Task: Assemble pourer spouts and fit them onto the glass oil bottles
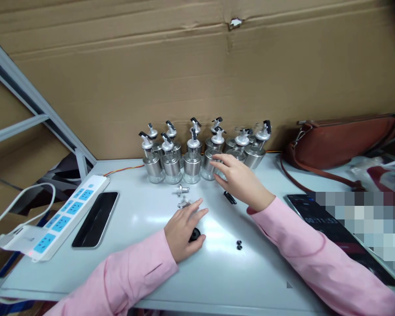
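Observation:
My left hand is low over the table with its fingers stretched apart. A round black part shows beneath its thumb and fingers; I cannot tell whether they touch. Just beyond its fingertips lie two silvery pourer spouts. My right hand reaches toward the glass-and-steel bottles, its fingers spread. Its fingertips overlap one bottle in view, and contact is unclear. Most bottles carry silver pourer tops with black flaps, standing upright in two rows. Thin black pieces lie below my right hand.
Small black caps lie near the table's middle. At left are a power strip with white cables and a phone. At right sit a brown bag and a tablet showing a timer. Cardboard stands behind the bottles.

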Demonstrator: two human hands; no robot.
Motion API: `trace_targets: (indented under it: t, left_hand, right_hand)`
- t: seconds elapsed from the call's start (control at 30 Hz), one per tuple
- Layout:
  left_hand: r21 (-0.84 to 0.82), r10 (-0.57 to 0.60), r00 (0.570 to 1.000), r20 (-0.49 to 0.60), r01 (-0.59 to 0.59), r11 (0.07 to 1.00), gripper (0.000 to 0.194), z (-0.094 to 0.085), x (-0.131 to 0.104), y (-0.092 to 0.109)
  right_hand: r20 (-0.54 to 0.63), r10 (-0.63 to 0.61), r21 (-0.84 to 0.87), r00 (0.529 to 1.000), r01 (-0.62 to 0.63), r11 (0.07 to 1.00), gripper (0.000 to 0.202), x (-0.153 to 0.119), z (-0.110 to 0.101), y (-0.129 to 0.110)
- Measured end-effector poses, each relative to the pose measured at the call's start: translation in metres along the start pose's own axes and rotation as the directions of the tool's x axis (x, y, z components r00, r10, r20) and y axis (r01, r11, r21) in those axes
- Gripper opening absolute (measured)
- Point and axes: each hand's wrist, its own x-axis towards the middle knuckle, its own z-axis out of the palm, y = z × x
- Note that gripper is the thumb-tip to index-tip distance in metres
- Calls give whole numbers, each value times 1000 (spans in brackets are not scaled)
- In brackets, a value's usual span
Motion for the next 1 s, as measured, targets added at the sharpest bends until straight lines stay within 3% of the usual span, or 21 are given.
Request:
trace_targets:
  t: [0.07,0.13,0.2,0.33,0.43,0.6,1.0]
  left_hand:
    - [3,-61,989,-134,62,998,35,-5,3,-3]
    - [33,-140,935,-324,160,987,18,-12,6,-11]
    - [59,-190,896,-400,232,971,16,-18,10,-23]
    - [79,-261,906,-332,303,950,11,-25,14,-39]
    - [92,-290,925,-244,320,943,8,-22,14,-37]
    - [97,-312,939,-145,327,940,20,-16,13,-32]
    - [25,-163,971,-174,170,985,14,-15,9,-34]
  right_hand:
    - [18,7,19,1000,-7,1000,25,-2,-3,-2]
    - [21,18,45,1000,-19,999,26,-8,-6,-4]
    - [23,14,82,1000,-16,997,25,-16,-10,-8]
    - [39,-30,191,999,22,981,21,-35,-12,-14]
    - [23,-18,267,1000,11,964,18,-46,-9,-16]
    - [44,-13,317,999,-2,949,17,-52,-2,-14]
    - [129,32,555,991,-99,826,15,-53,-6,-36]
